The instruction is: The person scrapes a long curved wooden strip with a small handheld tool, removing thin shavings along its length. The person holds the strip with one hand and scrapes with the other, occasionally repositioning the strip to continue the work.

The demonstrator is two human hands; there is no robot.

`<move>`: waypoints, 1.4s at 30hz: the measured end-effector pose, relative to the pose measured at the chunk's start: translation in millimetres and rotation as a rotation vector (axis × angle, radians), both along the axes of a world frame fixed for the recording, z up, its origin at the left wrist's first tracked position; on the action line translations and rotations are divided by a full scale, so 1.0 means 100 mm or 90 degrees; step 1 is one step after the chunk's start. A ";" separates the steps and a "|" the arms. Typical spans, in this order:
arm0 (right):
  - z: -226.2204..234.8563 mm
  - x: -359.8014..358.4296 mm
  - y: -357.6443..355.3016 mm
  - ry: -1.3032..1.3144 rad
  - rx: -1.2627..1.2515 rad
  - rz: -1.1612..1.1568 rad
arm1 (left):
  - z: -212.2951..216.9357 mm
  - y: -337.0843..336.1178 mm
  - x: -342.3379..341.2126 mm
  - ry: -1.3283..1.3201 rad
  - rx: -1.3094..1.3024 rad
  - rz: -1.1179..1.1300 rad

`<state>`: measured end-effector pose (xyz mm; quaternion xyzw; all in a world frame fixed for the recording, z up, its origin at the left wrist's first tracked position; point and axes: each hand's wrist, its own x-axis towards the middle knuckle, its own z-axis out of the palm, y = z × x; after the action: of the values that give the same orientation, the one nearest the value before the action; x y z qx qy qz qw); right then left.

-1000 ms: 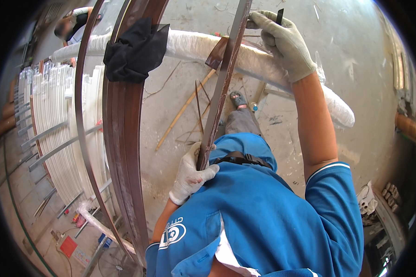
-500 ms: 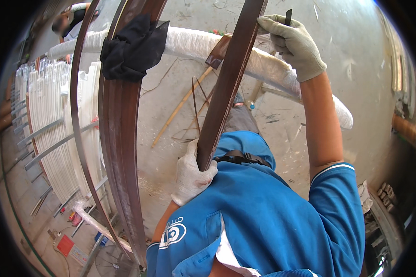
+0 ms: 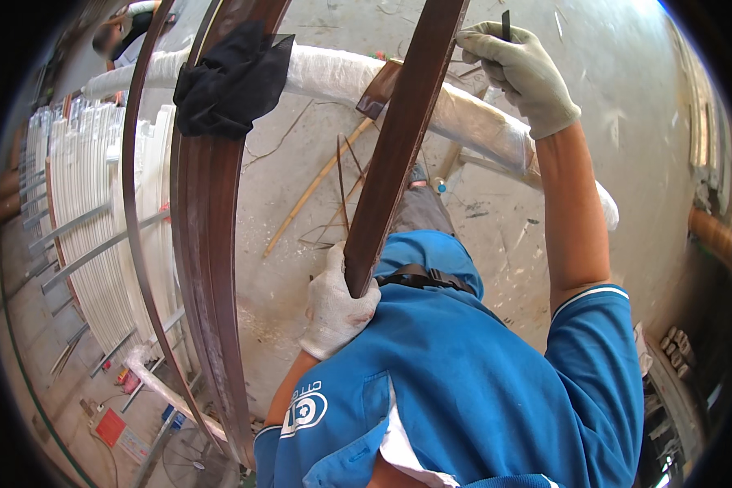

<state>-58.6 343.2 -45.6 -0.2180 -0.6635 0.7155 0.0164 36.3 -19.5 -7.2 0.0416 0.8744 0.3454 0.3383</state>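
A long dark brown profile strip [image 3: 404, 138] slants up from my chest, rising past the upper edge of the view. Its lower end is in my left hand [image 3: 338, 313], which wears a whitish work glove and is closed around it. My right hand [image 3: 529, 80], gloved too, is closed at the strip's upper right edge. A small flat black piece [image 3: 506, 26] sticks up out of its fist; the rest of that piece is hidden, so I cannot tell its kind. The fingertips are at or very near the strip's edge.
On the left stand wider brown profiles [image 3: 211, 268] with a black cloth [image 3: 234, 80] draped over them. A plastic-wrapped support bar [image 3: 325, 73] crosses behind. White profiles [image 3: 85, 228] lie stacked on a metal rack. A person [image 3: 126, 37] is at the far left. Bamboo sticks [image 3: 317, 187] rest on the floor.
My right hand has shifted slightly right along with its forearm, the black piece still in it. My left hand keeps its hold on the strip. The whole view has moved a little.
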 end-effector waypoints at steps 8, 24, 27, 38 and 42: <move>-0.06 -0.03 -0.08 0.048 0.096 -0.054 | 0.00 0.02 -0.02 -0.012 -0.014 0.002; -0.13 -0.05 0.06 0.031 -0.094 0.024 | 0.01 0.01 -0.04 -0.015 0.023 0.003; -0.17 -0.05 0.11 0.047 -0.136 0.051 | 0.01 0.02 -0.04 -0.004 0.038 -0.001; -0.09 -0.03 0.02 0.014 -0.095 -0.022 | 0.00 0.03 -0.04 0.015 0.007 -0.030; -0.08 -0.02 -0.03 0.013 -0.051 -0.040 | 0.01 0.04 -0.05 0.009 -0.007 -0.032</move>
<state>-60.9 340.0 -53.7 -0.2318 -0.6270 0.7428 0.0369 31.3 -15.9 -6.2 0.0638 0.8773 0.3316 0.3410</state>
